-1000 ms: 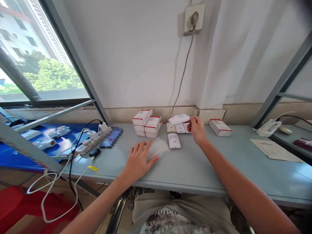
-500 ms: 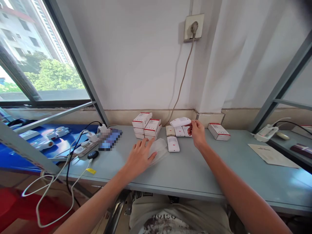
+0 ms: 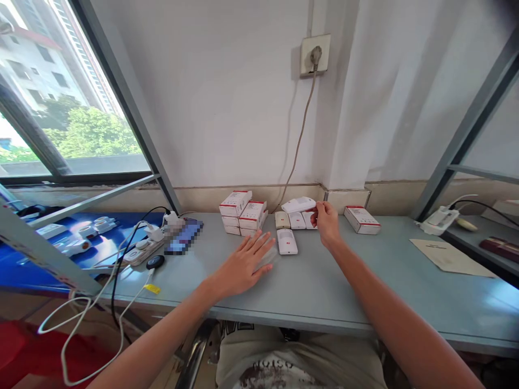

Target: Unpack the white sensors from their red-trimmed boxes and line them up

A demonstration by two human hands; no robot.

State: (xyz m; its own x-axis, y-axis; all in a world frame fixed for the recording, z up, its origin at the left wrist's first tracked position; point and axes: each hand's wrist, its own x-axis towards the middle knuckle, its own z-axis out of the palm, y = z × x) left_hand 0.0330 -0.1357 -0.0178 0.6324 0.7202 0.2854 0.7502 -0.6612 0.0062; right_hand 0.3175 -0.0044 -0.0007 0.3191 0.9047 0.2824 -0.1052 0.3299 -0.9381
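Observation:
My right hand (image 3: 326, 222) is closed, its fingertips pinching one end of a white plastic device (image 3: 299, 204) that looks like a motion sensor. This device is held tilted above a row of similar ones, among them a cream one (image 3: 283, 220) and a white one (image 3: 297, 220). Another white device (image 3: 287, 241) with a small red mark lies in front of the row. Palm down, my left hand (image 3: 242, 266) rests low over the desk with fingers stretched out. It covers most of a clear plastic bag, of which only a faint edge shows near the fingertips.
Small white-and-red boxes (image 3: 235, 203) are stacked against the wall, and a single box (image 3: 362, 220) lies to the right. A power strip (image 3: 141, 252) with cables and a blurred phone (image 3: 184, 236) are at left. A paper sheet (image 3: 448, 256) lies at right.
My left hand has moved right and flattened over the clear bag, hiding most of it. My right hand keeps hold of the white device. The view has shifted slightly.

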